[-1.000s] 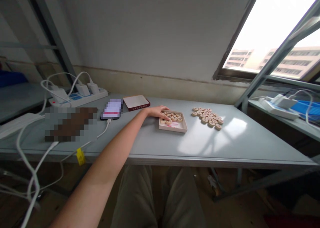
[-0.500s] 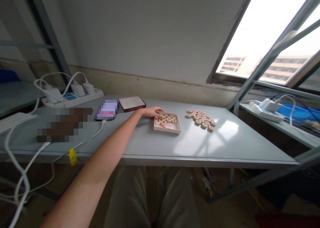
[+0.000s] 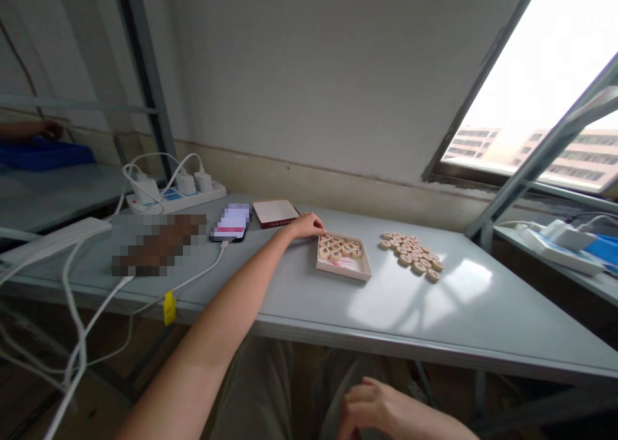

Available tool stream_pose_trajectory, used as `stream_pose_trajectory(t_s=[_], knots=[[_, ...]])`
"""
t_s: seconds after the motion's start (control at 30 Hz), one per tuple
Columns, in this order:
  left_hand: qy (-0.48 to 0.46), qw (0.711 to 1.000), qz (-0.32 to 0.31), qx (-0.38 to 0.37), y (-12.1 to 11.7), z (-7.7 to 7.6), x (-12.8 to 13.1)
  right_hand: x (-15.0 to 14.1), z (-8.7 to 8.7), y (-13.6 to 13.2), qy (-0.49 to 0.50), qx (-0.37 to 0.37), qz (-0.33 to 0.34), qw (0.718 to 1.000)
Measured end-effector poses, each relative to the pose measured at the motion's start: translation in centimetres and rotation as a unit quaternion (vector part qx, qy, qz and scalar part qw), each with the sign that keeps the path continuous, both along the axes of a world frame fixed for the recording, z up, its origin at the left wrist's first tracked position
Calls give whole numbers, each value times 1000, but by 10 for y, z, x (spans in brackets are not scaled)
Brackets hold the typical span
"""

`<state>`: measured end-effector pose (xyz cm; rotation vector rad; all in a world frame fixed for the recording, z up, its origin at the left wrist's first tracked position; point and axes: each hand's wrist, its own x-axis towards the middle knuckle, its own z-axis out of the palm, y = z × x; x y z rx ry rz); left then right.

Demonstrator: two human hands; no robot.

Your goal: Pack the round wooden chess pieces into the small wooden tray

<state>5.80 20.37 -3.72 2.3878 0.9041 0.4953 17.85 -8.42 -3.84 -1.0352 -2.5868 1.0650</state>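
Note:
My left hand (image 3: 309, 225) reaches across to the far left corner of a shallow white box (image 3: 344, 272). Its fingers are bent and closed at that corner, pinching the rim. Inside the box, round wooden Chinese chess pieces (image 3: 337, 247) with dark characters lie in rows toward the far side; a patch of the bottom with red print shows at the near side. My right hand (image 3: 374, 409) is low, over my lap and below the table edge. Its fingers are loosely bent and apart from the thumb, with nothing visible in them.
More chess pieces (image 3: 410, 252) lie in a loose group right of the box. A dark red box lid (image 3: 276, 213), a phone (image 3: 232, 222) on a cable, a blurred brown object (image 3: 161, 243) and a power strip (image 3: 178, 198) are leftward. Another person's hand (image 3: 51, 129) shows far left.
The view has shifted left. My left hand has drawn back from over the pieces to the box's corner. My right hand has come into view at the bottom, and another person's hand at far left.

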Motion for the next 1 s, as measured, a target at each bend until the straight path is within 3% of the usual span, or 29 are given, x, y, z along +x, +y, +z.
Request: stream_pose_trajectory(t_s=[0.1, 0.17, 0.27, 0.37, 0.47, 0.63, 1.0], knots=[[-9, 1000, 23, -1, 1, -1, 1, 45, 25, 6, -22, -24, -113, 993], [-14, 1000, 19, -6, 2, -3, 1, 74, 40, 22, -27, 67, -228, 971], [-18, 1000, 6, -10, 3, -4, 2, 108, 48, 70, -108, 262, -324, 903], [-20, 1000, 8, -10, 4, -5, 3, 129, 40, 124, -205, 333, -387, 835], [-15, 1000, 20, -2, 5, -6, 4, 138, 25, 157, -280, 337, -390, 810], [-7, 1000, 19, -8, 6, -7, 3, 144, 7, 169, -299, 388, -376, 787], [-30, 998, 26, -54, 4, -9, 5, 140, 16, 179, -323, 374, -366, 788]])
